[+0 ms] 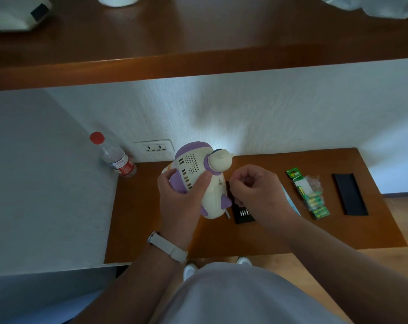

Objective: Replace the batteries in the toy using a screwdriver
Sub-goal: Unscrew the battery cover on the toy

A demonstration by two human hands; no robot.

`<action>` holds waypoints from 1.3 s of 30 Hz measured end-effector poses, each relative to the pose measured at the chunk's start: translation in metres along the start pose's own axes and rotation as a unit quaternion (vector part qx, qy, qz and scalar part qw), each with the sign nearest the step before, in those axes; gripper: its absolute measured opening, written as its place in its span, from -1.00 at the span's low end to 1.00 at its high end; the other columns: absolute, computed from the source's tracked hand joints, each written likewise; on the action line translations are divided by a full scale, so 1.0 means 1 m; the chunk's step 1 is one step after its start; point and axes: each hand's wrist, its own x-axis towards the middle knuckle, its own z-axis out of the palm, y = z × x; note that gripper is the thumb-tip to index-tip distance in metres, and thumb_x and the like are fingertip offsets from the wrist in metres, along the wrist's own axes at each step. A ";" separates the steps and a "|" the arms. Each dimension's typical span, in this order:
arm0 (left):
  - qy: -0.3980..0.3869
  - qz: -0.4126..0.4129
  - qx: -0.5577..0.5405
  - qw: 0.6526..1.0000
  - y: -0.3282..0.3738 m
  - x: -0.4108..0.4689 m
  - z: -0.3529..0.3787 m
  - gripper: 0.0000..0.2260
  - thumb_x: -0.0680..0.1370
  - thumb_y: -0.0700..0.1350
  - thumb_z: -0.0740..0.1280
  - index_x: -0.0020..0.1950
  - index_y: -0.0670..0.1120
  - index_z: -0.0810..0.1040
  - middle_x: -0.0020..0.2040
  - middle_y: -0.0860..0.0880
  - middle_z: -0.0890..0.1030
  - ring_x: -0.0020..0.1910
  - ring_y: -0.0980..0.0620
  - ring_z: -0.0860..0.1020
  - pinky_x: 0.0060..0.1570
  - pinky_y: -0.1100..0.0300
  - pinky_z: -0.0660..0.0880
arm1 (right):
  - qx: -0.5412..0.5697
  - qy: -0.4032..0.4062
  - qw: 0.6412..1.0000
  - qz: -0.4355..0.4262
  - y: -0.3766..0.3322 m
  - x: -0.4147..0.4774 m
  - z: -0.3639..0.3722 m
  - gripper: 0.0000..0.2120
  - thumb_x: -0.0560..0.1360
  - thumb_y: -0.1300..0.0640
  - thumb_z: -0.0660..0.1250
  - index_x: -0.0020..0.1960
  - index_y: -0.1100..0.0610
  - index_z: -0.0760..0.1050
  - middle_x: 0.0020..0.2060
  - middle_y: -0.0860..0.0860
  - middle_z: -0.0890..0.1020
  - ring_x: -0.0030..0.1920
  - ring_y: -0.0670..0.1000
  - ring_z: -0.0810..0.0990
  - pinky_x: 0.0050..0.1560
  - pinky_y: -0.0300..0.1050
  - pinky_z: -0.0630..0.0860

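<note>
The toy (198, 181) is being gripped by the left hand (182, 195) above the table (151, 230). Beside the toy, the right hand (256, 190) is being curled shut, maybe around a small tool.

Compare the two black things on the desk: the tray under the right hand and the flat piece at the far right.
The black tray holds a row of metal bits; the black flat piece shows a plain, bare top. The tray is partly hidden by the right hand and the toy; the flat piece lies fully in view, past the battery pack. Both are dark, rectangular and rest on the wooden desk.
</note>
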 end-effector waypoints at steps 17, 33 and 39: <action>0.065 -0.063 0.016 0.996 -0.050 0.020 -0.087 -0.16 0.24 0.28 0.53 0.41 -0.04 0.36 0.27 -0.04 0.59 0.20 -0.06 0.62 -0.05 0.08 0.67 | -0.316 -0.168 0.932 0.055 0.156 0.072 0.060 -0.95 0.56 -0.01 0.32 -0.07 -0.07 0.49 -0.25 -0.10 0.58 -0.30 -0.10 0.58 -0.36 -0.22 0.52; 0.048 -0.081 -0.023 0.995 -0.067 0.023 -0.117 -0.36 0.24 0.17 0.55 0.24 0.07 0.42 0.20 0.02 0.62 0.12 0.09 0.65 -0.14 0.23 0.63 | -0.464 -0.197 0.863 0.035 0.174 0.091 0.090 -0.86 0.62 0.09 0.17 0.00 0.13 0.45 -0.19 0.03 0.55 -0.25 0.07 0.51 -0.32 -0.09 0.38; 0.031 -0.086 -0.025 0.995 -0.064 0.026 -0.102 -0.22 0.21 0.20 0.58 0.34 -0.01 0.40 0.21 0.00 0.62 0.14 0.07 0.65 -0.13 0.17 0.64 | -0.398 -0.169 0.900 0.055 0.154 0.080 0.072 -0.87 0.63 0.07 0.17 0.03 0.06 0.48 -0.20 0.00 0.60 -0.28 0.01 0.57 -0.25 0.03 0.61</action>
